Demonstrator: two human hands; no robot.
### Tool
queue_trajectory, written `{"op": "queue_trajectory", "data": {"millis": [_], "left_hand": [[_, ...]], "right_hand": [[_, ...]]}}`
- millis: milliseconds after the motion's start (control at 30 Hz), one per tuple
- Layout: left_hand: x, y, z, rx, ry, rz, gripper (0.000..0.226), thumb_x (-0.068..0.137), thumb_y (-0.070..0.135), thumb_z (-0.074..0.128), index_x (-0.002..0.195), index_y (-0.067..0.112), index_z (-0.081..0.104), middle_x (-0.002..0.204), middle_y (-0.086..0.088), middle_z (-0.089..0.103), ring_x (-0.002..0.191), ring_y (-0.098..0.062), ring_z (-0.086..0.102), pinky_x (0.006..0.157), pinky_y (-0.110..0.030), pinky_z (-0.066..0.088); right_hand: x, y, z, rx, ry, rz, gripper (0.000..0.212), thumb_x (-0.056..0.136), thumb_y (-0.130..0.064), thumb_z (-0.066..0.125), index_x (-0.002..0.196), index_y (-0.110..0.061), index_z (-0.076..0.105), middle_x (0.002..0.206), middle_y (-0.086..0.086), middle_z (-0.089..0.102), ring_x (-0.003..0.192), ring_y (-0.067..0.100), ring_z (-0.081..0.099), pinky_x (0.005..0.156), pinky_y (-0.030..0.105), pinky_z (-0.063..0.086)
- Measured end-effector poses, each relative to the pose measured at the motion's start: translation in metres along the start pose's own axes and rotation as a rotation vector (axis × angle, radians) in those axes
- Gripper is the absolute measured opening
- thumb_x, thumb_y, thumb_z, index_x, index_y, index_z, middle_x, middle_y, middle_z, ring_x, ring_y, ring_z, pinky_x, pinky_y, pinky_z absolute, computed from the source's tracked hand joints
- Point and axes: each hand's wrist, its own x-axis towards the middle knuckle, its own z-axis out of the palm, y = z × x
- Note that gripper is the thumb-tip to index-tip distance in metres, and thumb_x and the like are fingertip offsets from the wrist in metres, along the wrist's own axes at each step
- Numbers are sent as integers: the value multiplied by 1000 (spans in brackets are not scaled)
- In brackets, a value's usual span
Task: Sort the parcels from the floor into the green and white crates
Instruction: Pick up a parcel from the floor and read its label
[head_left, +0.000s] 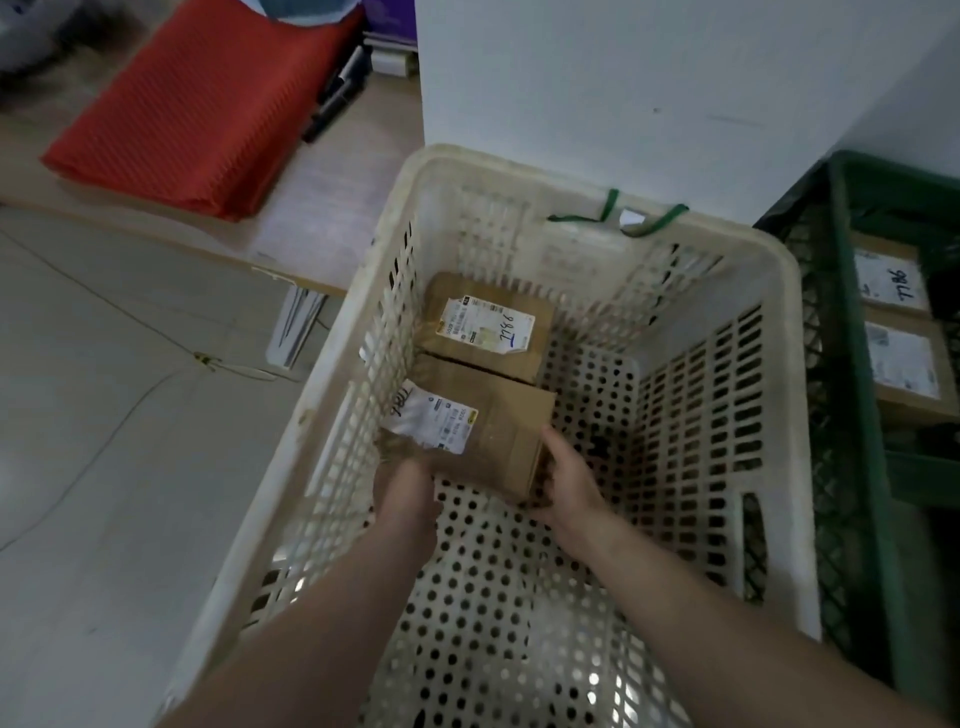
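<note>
The near parcel (488, 431), a small cardboard box with a white label, sits low in the left side of the white crate (792, 415) at centre frame, touching a second parcel (485, 325) beyond it. The left hand (402, 488) holds its near-left corner, fingers mostly hidden beneath, and the right hand (563, 478) curls its fingers onto the near-right edge. The box looks stiff, light and dry, best held by opposite edges. The green crate (860, 364) stands at the right
</note>
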Motion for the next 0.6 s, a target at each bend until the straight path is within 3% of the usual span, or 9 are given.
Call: {"op": "queue_trajectory", "data": {"millis": [100, 167, 233, 367, 500, 600], "left_hand": [[2, 1, 4, -39, -103, 7, 25, 92, 6, 55, 104, 26, 65, 113, 3, 62, 107, -20, 57, 99, -45, 46], [1, 4, 6, -63, -84, 23, 23, 91, 5, 54, 101, 23, 64, 108, 5, 61, 109, -21, 57, 104, -49, 45], [-1, 6, 6, -70, -72, 20, 25, 92, 1, 50, 107, 17, 62, 104, 7, 60, 109, -21, 57, 107, -52, 43], [0, 8, 1, -9, -88, -12, 29, 95, 6, 48, 114, 23, 60, 113, 5, 59, 121, -26, 52, 103, -50, 43], [-5, 13, -3, 22, -111, -14, 42, 96, 10, 49, 136, 21, 55, 136, 1, 53, 132, -27, 46, 105, -52, 42], [-17, 19, -7, 27, -122, -4, 40, 97, 11, 48, 136, 17, 53, 132, 1, 50, 131, -28, 45, 108, -55, 40]], "right_hand": [[1, -6, 5, 45, -20, -19, 23, 106, -48, 44, 126, -39, 53, 116, -10, 59, 101, 7, 54, 107, 48, 38], [1, -11, 6, 18, -32, -52, 20, 107, -45, 42, 124, -40, 53, 118, -11, 57, 98, 5, 52, 101, 46, 35], [0, -14, 6, -44, -61, -46, 27, 107, -47, 41, 132, -41, 51, 130, -9, 54, 105, 6, 51, 103, 46, 34], [-4, -19, 5, -259, -102, 8, 60, 104, -55, 46, 158, -33, 36, 162, -4, 36, 148, 22, 33, 116, 55, 28], [-12, -26, 4, -337, -93, 1, 63, 102, -57, 50, 158, -32, 35, 165, 0, 34, 150, 26, 31, 112, 53, 33], [-20, -32, 4, -331, -66, -39, 68, 101, -58, 51, 161, -32, 31, 167, -1, 30, 152, 28, 29, 114, 54, 32]]}}
